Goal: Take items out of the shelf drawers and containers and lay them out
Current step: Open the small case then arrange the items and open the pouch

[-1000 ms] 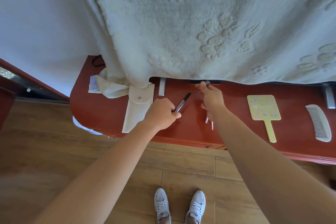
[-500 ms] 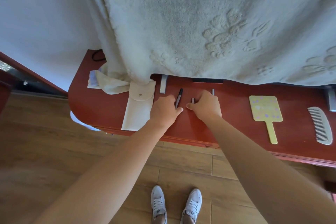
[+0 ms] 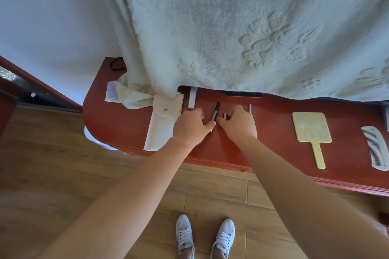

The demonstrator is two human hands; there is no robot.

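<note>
On the red wooden table [image 3: 117,124], my left hand [image 3: 190,127] pinches the near end of a slim dark pen-like tool [image 3: 215,110] that lies flat and points away from me. Just to the right, my right hand [image 3: 239,125] rests knuckles-up over small thin sticks [image 3: 225,115]; a grey one [image 3: 250,108] pokes out beyond my fingers. What my right fingers grip is hidden. A cream fabric pouch [image 3: 161,130] with a snap flap lies left of my left hand. A pale metal bar [image 3: 192,99] lies beside the pouch flap.
A yellow hand mirror [image 3: 311,130] and a white comb [image 3: 375,147] lie at the right. A thick cream blanket [image 3: 231,27] hangs over the back of the table, covering a dark flat object [image 3: 244,94]. Crumpled cloth [image 3: 126,95] sits at the left corner. Wood floor lies below.
My left hand has lowered the dark tool from tilted to flat on the table. My right hand came down and nearer, laying the small sticks beside it.
</note>
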